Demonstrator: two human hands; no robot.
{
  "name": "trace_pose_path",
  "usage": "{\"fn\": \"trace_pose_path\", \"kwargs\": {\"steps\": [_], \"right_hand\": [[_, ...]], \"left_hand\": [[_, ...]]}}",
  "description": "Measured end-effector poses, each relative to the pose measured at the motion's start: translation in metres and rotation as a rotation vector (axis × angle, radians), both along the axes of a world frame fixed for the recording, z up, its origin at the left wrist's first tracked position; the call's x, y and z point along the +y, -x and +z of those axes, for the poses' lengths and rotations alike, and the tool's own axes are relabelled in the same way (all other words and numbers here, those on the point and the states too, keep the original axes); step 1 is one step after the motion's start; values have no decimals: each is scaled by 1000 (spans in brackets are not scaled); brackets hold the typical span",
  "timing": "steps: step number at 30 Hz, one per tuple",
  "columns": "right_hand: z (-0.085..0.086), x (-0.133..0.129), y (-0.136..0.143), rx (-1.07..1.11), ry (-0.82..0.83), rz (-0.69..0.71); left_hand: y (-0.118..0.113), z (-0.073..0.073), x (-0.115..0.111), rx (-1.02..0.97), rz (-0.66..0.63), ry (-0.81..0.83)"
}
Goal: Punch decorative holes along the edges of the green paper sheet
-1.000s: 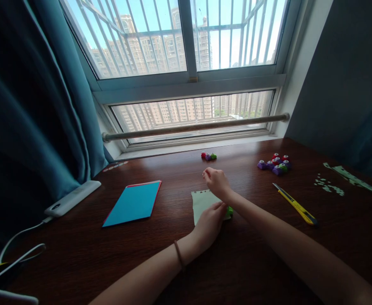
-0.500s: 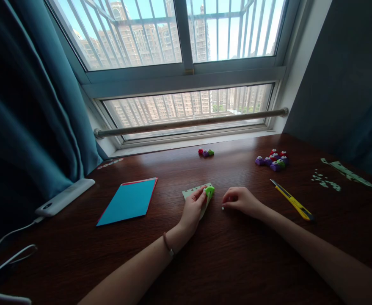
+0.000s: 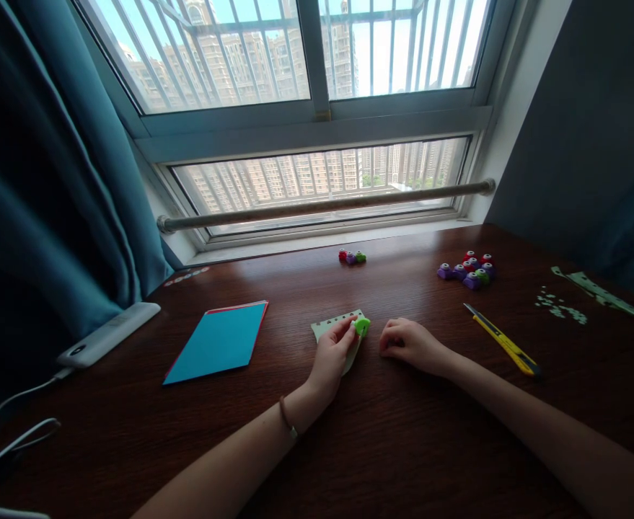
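Observation:
My left hand (image 3: 332, 355) is closed on a small bright green paper punch (image 3: 360, 327). Beneath that hand is a strip of pale green paper (image 3: 343, 318) with a row of punched holes along its far edge. To the right, my right hand (image 3: 410, 344) rests on the table with its fingers curled in and the fingertips pressed down. What lies under those fingertips, if anything, is hidden. Pale punched-out bits (image 3: 560, 308) are scattered farther right, beside a cut-up pale green paper scrap (image 3: 601, 292).
On the brown table (image 3: 306, 454) lie a yellow utility knife (image 3: 503, 339), blade out, and blue paper sheets (image 3: 216, 339). Several purple, red and green punches (image 3: 471, 270) cluster at back right; a small group (image 3: 352, 256) sits near the window. A white device (image 3: 109, 334) with a cable is left.
The small pale bit by my right fingertips is now out of sight, as those fingers have shifted slightly down over it. My left hand keeps hold of the punch. The view has tilted slightly.

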State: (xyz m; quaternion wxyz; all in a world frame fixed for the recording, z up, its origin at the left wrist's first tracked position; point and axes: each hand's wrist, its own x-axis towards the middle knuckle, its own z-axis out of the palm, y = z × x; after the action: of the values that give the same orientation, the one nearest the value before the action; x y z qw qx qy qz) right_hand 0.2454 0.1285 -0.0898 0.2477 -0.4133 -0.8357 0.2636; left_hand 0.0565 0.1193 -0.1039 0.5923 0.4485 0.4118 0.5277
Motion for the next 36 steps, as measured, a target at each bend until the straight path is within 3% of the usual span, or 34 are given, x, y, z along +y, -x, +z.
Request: {"fn": "trace_pose_path", "kwargs": {"steps": [5,7,10,13,15,18,21,24,28,31,34,36], "right_hand": [[2,3,-1,-15,-31,11],[9,11,-10,19,-28,-47],[25,30,-41,87,-72,-278],[42,46,-93,102,-246,-615],[49,51,-132,-11,-350,-858],[51,50,-183,-203,-331,-1158],[48,44,-214,-234,-206,-1313],[45,38,-227,-223,-168,-1411],[44,36,-238,-201,-183,-1494],[44,42,-232,-167,-287,-1452],[43,48,-191,-24,-400,-1263],[39,47,-143,120,-409,-988]], "left_hand": [[-1,1,-1,-17,0,15],[-1,2,-1,-32,4,30],[-1,3,-2,-60,1,59],[-2,2,-3,-72,-11,67],[-2,2,-3,-66,-19,62],[-1,2,-2,-52,-24,48],[-1,2,-2,-33,-32,32],[0,3,-3,-18,-36,27],[0,4,-3,-15,-43,49],[0,3,-2,-2,-42,48],[1,2,-1,5,-46,40],[0,1,-1,-8,-54,30]]}}
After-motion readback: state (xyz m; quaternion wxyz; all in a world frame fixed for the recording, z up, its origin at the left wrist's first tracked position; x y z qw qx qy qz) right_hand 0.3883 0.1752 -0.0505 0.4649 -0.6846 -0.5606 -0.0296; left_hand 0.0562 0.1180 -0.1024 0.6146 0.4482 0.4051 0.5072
